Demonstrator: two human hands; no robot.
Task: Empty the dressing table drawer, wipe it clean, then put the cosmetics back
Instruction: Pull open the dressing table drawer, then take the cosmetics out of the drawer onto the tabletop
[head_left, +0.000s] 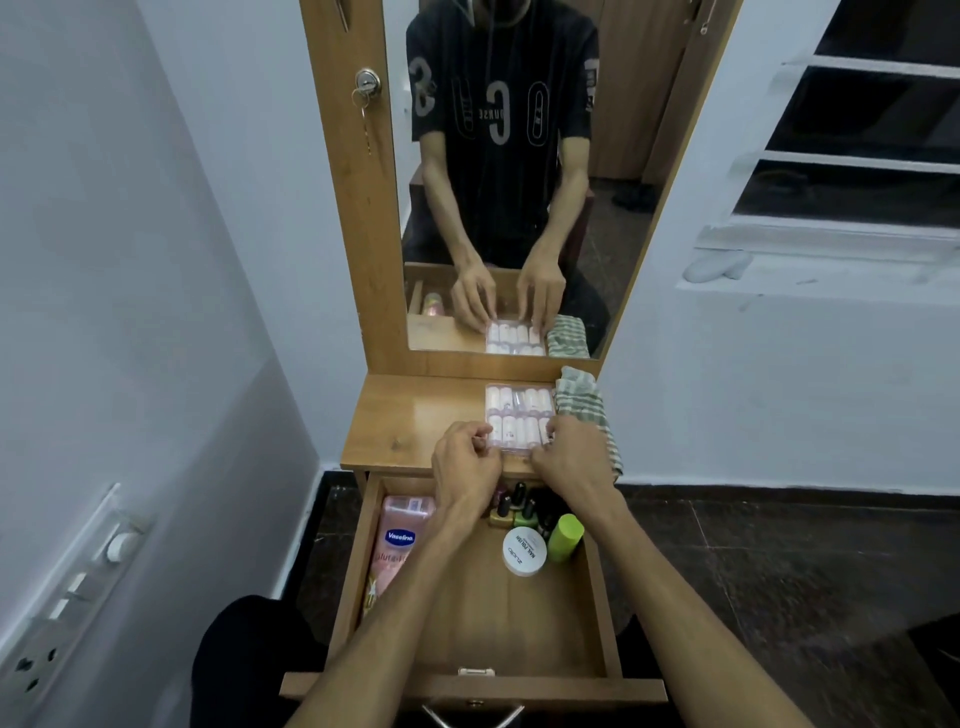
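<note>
I have both hands, left (464, 457) and right (570, 453), gripping the near edge of the clear plastic case of pale pink-and-white nail tips (518, 415), which rests on the wooden bench (410, 415) just beside the striped green-and-white cloth (587, 410). To do this step well, I judge the case should sit flat, well back from the bench's front edge. Nearer me than the case, the open wooden drawer (519, 639) holds the pink lotion bottle (397, 545), nail polish bottles (511, 506), round white tub (524, 551) and green cylinder (566, 538).
</note>
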